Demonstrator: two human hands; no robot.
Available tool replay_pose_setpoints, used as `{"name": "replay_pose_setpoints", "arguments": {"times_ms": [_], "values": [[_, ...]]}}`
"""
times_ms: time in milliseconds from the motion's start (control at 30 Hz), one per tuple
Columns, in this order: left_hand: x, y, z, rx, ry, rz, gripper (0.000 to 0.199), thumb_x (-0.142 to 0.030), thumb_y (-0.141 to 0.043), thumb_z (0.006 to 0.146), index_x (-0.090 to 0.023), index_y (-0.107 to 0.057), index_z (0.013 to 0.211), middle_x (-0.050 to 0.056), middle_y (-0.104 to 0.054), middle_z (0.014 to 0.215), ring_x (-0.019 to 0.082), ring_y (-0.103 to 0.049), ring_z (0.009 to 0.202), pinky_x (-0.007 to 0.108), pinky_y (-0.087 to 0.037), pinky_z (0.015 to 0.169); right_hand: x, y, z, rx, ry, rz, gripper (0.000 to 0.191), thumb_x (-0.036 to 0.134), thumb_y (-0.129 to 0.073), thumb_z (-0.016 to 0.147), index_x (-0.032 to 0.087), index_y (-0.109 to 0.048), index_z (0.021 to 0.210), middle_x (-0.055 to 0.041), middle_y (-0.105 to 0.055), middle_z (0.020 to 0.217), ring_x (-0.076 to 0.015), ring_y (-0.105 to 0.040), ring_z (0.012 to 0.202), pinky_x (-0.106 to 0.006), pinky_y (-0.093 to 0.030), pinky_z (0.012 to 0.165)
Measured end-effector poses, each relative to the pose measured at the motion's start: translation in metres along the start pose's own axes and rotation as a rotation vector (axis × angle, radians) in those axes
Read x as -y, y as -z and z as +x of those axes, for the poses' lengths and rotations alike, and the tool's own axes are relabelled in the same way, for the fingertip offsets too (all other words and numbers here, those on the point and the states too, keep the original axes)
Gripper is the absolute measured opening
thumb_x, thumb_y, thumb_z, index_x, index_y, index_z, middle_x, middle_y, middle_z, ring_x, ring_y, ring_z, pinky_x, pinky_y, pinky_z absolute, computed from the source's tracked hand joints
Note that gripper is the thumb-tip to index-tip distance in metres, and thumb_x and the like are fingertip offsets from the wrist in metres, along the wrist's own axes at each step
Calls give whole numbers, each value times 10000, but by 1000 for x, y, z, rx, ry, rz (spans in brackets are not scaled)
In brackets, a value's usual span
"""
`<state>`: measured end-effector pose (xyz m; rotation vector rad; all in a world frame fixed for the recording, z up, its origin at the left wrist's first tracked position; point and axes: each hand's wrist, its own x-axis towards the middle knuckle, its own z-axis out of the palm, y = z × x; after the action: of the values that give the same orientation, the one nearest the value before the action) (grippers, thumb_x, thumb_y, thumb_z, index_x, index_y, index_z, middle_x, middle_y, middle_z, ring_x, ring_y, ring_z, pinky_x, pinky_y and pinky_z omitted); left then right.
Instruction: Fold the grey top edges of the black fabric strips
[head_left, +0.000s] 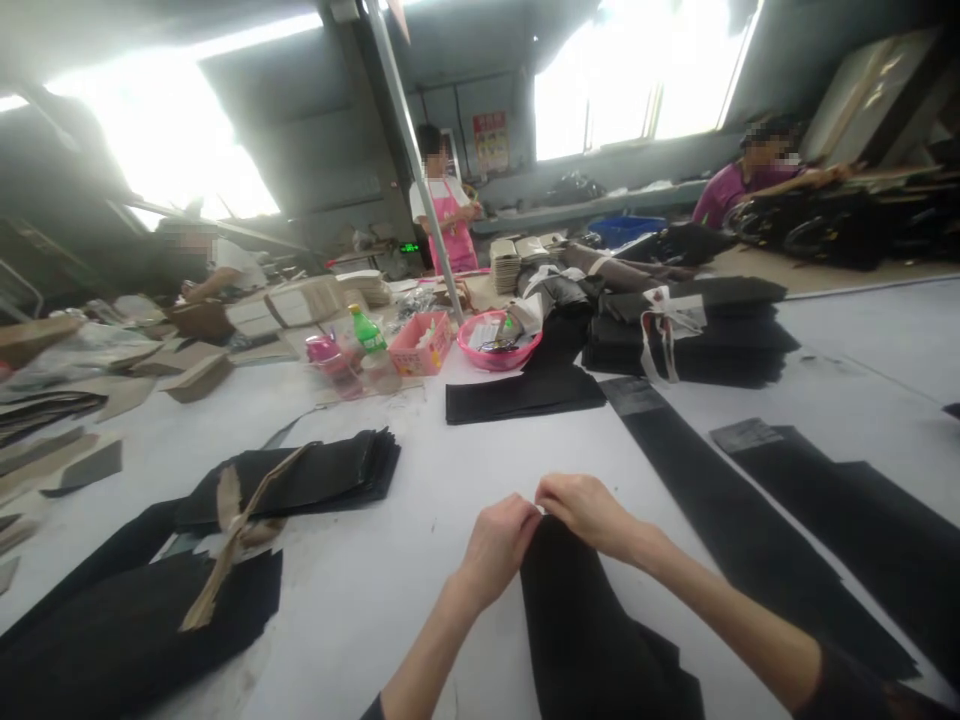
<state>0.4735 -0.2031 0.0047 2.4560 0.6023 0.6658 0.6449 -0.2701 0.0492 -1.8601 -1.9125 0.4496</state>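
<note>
At the bottom centre, a long black fabric piece (574, 625) lies on the white table (420, 560), with stepped layers showing along its lower right side. My left hand (495, 548) is closed at its far left corner, fingers pinched. Close against it, my right hand (589, 512) pinches the same far end from the right. Something small and pale shows between the fingertips, too small to make out. To the right lie two long black strips (750, 530). Beyond my hands is a flat black fabric stack (525, 395).
At left, black bundles (300, 475) are tied with a pale cloth strip (217, 575). Farther back stand a pink basket (499, 358), a pink box (421, 345), a green bottle (366, 330) and a tied black stack (690, 340). Several people sit or stand beyond the table.
</note>
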Motion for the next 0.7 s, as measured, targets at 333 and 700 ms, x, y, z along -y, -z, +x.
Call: {"name": "replay_pose_setpoints", "arguments": {"times_ms": [333, 700], "values": [[-24, 15, -13, -75, 26, 78, 196, -230, -389, 958, -188, -559, 871, 33, -576, 825, 157, -549, 740, 278, -417, 667, 15, 10, -19, 10, 145, -89, 215, 248, -455, 962, 200, -607, 819, 11, -649, 803, -134, -594, 711, -229, -348, 617], [-44, 42, -17, -17, 14, 33, 207, -224, -439, 938, -211, -644, 912, 24, -636, 796, 143, -574, 710, 258, -429, 668, 31, 12, -35, -81, 274, -343, 164, 163, -438, 947, 192, -546, 828, -6, -584, 788, -149, -510, 631, -289, -285, 577]]}}
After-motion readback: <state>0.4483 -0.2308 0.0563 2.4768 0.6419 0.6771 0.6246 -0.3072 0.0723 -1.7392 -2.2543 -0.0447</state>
